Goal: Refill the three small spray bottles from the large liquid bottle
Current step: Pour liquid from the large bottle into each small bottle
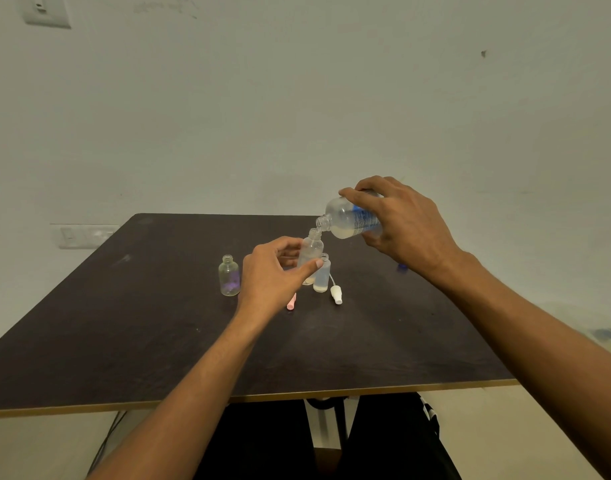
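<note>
Frame centre: right hand (404,220) grips tilted large bottle (352,220), neck at small bottle (309,256) mouth. Left hand (273,271) pinches the small bottle.

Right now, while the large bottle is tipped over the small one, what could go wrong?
1. The large bottle has its mouth at the narrow neck of the small bottle in the left hand; a slight drift of the right hand could spill liquid on the table.
2. A second small bottle, open, stands close beside it; a nudge might tip it.
3. The white spray cap lies nearby and could get wet.
</note>
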{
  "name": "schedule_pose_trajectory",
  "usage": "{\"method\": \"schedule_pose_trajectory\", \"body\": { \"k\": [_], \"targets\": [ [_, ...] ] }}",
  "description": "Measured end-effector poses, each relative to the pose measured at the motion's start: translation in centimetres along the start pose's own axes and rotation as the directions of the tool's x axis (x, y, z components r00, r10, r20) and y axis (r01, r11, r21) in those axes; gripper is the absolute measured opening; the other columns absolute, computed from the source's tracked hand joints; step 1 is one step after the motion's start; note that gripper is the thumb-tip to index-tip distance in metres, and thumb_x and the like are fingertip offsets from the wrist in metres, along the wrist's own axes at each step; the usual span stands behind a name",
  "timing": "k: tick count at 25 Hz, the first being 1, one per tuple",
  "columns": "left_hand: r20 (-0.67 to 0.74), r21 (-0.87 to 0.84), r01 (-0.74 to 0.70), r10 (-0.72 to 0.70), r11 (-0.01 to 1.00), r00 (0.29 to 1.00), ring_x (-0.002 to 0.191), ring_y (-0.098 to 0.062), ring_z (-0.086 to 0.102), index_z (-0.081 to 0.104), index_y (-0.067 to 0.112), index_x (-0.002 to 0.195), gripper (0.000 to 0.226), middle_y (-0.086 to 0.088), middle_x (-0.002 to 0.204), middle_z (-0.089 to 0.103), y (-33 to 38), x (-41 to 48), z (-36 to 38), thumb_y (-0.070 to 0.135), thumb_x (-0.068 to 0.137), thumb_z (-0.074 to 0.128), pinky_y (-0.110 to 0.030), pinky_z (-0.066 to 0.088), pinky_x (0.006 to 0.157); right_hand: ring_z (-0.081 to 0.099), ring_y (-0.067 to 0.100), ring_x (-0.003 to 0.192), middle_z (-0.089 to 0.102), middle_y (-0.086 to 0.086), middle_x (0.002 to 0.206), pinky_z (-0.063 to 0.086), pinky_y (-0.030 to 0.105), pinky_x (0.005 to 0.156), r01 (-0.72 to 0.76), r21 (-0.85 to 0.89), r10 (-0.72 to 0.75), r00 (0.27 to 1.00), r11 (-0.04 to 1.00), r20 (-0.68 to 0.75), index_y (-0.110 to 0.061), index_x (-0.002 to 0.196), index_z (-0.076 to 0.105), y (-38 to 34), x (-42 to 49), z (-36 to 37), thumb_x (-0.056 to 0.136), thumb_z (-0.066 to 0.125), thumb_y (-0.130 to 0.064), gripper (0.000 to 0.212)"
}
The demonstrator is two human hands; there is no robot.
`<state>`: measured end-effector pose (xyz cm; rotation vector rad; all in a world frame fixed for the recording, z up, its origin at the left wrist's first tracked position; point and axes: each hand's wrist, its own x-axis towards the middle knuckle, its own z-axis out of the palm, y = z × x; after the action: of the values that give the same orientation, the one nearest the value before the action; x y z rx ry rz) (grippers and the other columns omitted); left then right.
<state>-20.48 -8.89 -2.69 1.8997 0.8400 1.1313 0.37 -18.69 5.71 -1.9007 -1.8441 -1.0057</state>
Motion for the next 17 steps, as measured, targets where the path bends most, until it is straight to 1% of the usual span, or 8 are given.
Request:
{"method": "schedule_pose_trajectory", "body": {
  "k": [5, 17],
  "targets": [
    [0.001, -0.014, 0.007, -0.007, 1.0, 1.0, 0.094, 0.004, 0.073, 0.078, 0.027, 0.113, 0.042, 0.015, 0.1, 0.079, -0.11, 0.02, -0.01, 0.041, 0.076, 0.091, -0.027, 0.061, 0.092, 0.061, 0.027, 0.121, 0.063, 0.002, 0.137, 0.056, 0.038, 0.081, -0.005, 0.002, 0.005, 1.0, 1.0, 0.008, -0.029, 0.146, 0.058, -0.18, 0.01, -0.06, 0.083, 0.087, -0.02, 0.07],
    [0.005, -0.008, -0.005, 0.005, 1.0, 1.0, 0.095, 0.005, 0.073, 0.078, 0.028, 0.115, 0.042, 0.015, 0.102, 0.079, -0.25, -0.02, -0.08, 0.042, 0.077, 0.09, -0.027, 0.061, 0.092, 0.06, 0.028, 0.123, 0.061, 0.003, 0.139, 0.057, 0.039, 0.082, -0.013, 0.015, 0.013, 0.999, 1.0, 0.041, -0.03, 0.147, 0.057, -0.28, 0.11, -0.02, 0.083, 0.087, -0.021, 0.072]
  ]
}}
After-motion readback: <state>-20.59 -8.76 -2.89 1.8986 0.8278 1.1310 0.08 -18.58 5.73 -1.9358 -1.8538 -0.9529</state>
